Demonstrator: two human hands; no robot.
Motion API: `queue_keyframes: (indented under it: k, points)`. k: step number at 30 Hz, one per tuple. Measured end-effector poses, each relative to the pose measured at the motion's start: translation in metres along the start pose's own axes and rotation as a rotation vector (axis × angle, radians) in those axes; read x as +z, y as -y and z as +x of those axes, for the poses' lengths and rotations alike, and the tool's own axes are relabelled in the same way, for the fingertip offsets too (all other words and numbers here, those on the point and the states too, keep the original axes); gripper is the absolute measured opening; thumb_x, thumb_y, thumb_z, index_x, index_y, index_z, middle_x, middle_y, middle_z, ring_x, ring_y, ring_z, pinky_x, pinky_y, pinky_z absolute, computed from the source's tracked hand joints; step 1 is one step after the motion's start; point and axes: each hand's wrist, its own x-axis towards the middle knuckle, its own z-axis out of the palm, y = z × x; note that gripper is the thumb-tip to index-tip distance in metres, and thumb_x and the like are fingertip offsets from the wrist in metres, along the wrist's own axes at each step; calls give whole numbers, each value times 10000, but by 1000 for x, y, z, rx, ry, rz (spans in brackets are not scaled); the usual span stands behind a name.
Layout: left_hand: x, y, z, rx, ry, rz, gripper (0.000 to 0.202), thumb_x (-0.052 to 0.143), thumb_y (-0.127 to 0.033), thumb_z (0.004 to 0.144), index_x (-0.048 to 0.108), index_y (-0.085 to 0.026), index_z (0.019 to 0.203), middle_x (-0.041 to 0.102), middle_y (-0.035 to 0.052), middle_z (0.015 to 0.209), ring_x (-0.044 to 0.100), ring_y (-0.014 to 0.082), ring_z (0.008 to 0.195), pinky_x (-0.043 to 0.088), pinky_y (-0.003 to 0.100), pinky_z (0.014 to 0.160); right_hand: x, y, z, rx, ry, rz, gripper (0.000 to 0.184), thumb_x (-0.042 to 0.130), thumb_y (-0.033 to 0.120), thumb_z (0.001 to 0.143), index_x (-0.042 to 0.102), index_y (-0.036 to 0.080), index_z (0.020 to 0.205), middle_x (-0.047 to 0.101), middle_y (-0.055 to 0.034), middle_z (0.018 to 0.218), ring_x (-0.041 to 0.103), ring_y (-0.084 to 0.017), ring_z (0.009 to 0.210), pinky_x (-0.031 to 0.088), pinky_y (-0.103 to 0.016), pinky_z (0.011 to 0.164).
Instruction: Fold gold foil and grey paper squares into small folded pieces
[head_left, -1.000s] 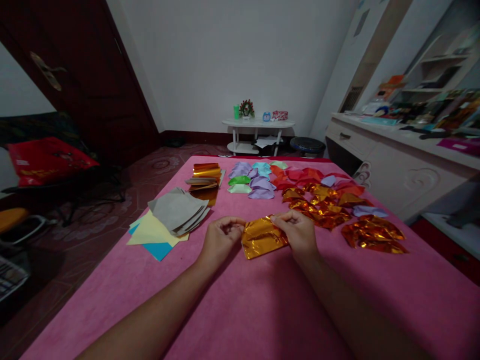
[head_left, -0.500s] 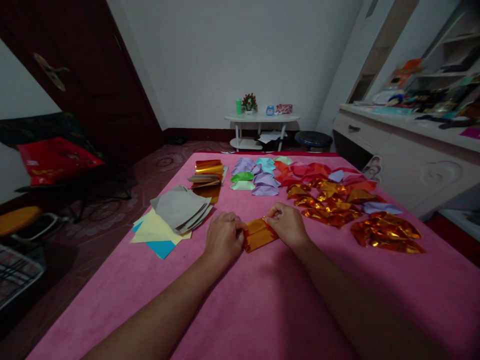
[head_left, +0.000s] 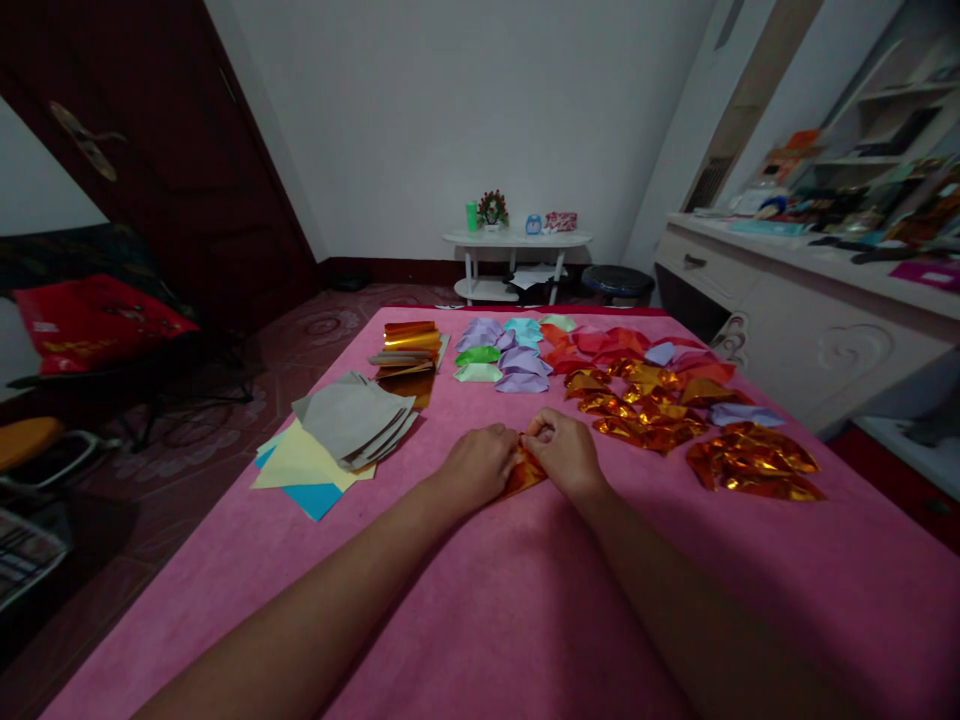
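Note:
A folded piece of shiny orange-gold foil paper (head_left: pixel 527 474) lies on the pink cloth (head_left: pixel 480 600), partly covered by both hands. My left hand (head_left: pixel 484 462) is over its left part, fingers curled at the paper. With thumb and forefinger, my right hand (head_left: pixel 564 450) pinches its upper edge, close beside the left fingertips. To the left lie a fanned stack of grey sheets (head_left: pixel 352 415), yellow paper (head_left: pixel 300 460) and blue paper (head_left: pixel 319 500). Behind that stack sits a pile of gold foil sheets (head_left: pixel 411 345).
Folded purple papers (head_left: pixel 521 370), red papers (head_left: pixel 600 343) and crumpled-looking gold foil pieces (head_left: pixel 754 460) spread across the back and right of the cloth. A cluttered white cabinet (head_left: pixel 825 290) stands at right, a small white table (head_left: pixel 517 240) behind. A red bag (head_left: pixel 97 320) rests at left.
My left hand has slid right across the foil paper toward my right hand, covering more of it. The right hand still pinches the edge. The view has shifted slightly.

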Motion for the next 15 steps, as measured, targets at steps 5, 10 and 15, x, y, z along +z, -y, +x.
queue_keyframes:
  k: [5, 10, 15]
  points:
    - [5, 4, -8, 25, 13, -26, 299, 478, -367, 894, 567, -192, 1119, 597, 63, 978, 596, 187, 816, 449, 263, 693, 0, -1, -1, -12, -1, -27, 50, 586, 202, 691, 566, 220, 649, 609, 31, 558, 551, -126, 500, 363, -216, 476]
    - [-4, 9, -18, 78, 52, -23, 469, 567, -428, 841, 500, -272, 1278, 556, 37, 1019, 576, 179, 884, 448, 249, 736, -9, 11, -7, -64, -44, -65, 125, 523, 138, 721, 612, 214, 764, 661, -32, 754, 614, -184, 703, 472, -296, 662]
    - [-1, 4, -13, -3, 28, -89, 349, 626, -388, 781, 627, -253, 1103, 597, 41, 981, 588, 172, 776, 444, 243, 660, -3, 42, -38, -288, -69, -27, 425, 490, 234, 837, 519, 189, 1259, 525, -125, 1301, 452, -267, 1240, 346, -439, 1058]
